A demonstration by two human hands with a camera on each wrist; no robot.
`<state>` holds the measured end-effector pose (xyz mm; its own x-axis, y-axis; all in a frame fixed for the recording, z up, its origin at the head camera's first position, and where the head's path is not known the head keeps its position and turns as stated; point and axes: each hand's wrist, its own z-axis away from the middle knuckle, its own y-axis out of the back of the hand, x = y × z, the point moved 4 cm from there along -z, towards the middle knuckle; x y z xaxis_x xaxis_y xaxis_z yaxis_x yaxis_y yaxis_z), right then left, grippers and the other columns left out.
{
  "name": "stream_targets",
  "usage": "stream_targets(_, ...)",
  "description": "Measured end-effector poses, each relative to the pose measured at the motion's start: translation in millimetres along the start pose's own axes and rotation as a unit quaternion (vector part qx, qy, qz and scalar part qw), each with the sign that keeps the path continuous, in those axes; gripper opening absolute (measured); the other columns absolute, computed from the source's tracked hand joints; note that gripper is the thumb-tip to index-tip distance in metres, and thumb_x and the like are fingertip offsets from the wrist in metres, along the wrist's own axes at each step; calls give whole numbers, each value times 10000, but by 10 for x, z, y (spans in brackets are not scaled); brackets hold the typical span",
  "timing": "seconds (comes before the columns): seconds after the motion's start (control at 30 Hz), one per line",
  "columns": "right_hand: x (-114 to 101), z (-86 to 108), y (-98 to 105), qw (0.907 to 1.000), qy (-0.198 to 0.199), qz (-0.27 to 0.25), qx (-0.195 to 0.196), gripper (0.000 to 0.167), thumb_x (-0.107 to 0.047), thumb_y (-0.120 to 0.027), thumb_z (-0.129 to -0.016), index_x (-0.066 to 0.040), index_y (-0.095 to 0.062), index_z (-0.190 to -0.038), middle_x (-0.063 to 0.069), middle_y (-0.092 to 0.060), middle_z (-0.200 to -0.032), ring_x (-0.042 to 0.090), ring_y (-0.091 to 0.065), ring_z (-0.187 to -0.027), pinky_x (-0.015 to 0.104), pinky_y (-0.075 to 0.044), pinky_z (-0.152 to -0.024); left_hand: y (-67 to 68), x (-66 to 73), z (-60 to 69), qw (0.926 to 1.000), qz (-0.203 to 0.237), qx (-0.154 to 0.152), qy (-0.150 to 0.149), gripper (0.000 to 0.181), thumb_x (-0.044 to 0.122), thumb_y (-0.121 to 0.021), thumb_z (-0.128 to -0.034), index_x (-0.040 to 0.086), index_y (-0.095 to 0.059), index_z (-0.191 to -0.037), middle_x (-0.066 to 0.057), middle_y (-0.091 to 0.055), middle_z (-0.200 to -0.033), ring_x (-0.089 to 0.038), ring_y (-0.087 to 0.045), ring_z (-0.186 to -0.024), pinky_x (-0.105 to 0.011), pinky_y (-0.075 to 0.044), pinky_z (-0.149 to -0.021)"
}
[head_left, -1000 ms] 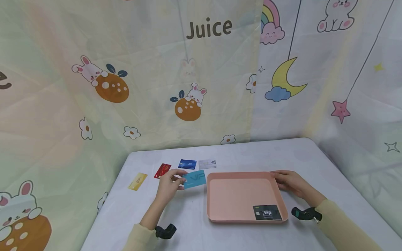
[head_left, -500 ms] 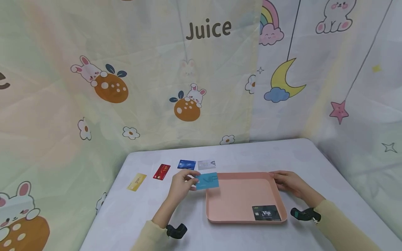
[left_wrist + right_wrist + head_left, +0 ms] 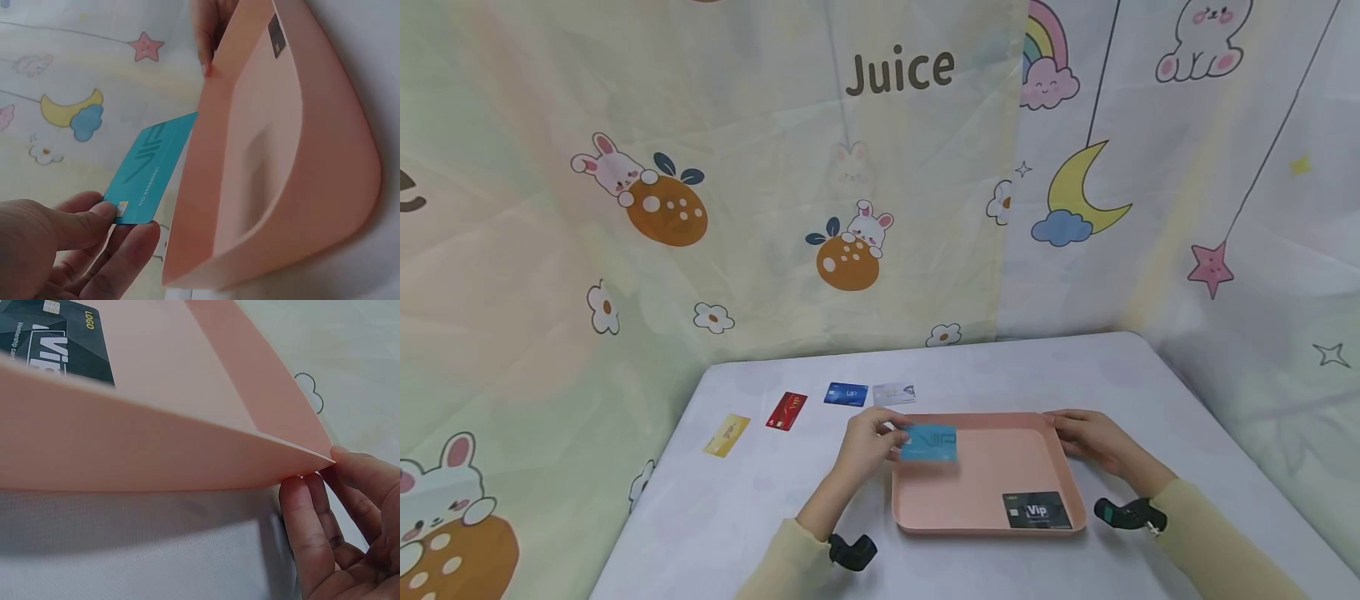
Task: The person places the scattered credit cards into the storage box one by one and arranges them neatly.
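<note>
My left hand (image 3: 868,442) pinches a light blue VIP card (image 3: 930,442) by its left end, above the left part of the pink tray (image 3: 985,530). In the left wrist view the thumb lies on the card (image 3: 153,169) near its chip, and a shadow falls on the tray floor. My right hand (image 3: 1097,442) grips the tray's far right corner; the right wrist view shows thumb and fingers (image 3: 304,519) around that corner. A black Vip card (image 3: 1037,510) lies flat inside the tray at its near right corner.
Left of and behind the tray, a gold card (image 3: 727,436), a red card (image 3: 787,411), a blue card (image 3: 846,394) and a silver card (image 3: 894,393) lie on the white tabletop (image 3: 1000,371). Patterned cloth hangs behind the table.
My left hand has carried the light blue card rightward, from beside the tray's left edge to over its inside. The right hand and the tray have stayed in place.
</note>
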<state>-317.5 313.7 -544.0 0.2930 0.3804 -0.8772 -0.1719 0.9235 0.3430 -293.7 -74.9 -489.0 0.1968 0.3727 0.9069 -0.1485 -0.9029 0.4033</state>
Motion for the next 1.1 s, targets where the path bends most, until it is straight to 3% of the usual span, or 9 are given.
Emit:
stream_targets(0.33, -2, 4, -6, 9999, -63, -89, 22, 711, -426, -654, -1012, 98, -478, -1460, 298, -556, -1444, 188, -658, -1110, 268, -602, -872, -264, 70, -54, 9983, 33, -576, 82, 217, -71, -682, -931, 59, -788, -1069, -96, -679, -1019, -115, -702, -734, -270, -617, -619)
stream_targets(0.6, -5, 4, -1, 10000, -34, -66, 12, 710, -424, -645, -1018, 102, -472, -1461, 304, -545, -1452, 198, -655, -1127, 273, -602, -878, -404, 83, -115, 9964, 164, -775, 289, 221, -77, -689, -921, 40, -775, -1087, -163, -664, -1064, -107, -670, -713, -260, -613, -613)
stream_targets(0.87, -28, -21, 9, 9999, -84, -61, 29, 716, -421, -648, -1017, 102, -464, -1470, 311, -529, -1467, 269, -650, -1189, 294, -599, -903, -580, 123, -202, 9945, 22, -1043, 53, 233, -83, -673, -914, 30, -751, -1102, -68, -684, -934, -71, -641, -696, -240, -605, -600)
stream_targets(1.1, 4, -16, 1, 9999, -151, -29, 37, 711, -444, -647, -1012, 76, -486, -1469, 289, -542, -1466, 248, -640, -1174, 291, -597, -909, -774, 180, -145, 9904, -482, -1290, -83, 203, -21, -707, -915, 113, -757, -1058, -32, -664, -946, -71, -590, -742, -201, -577, -624)
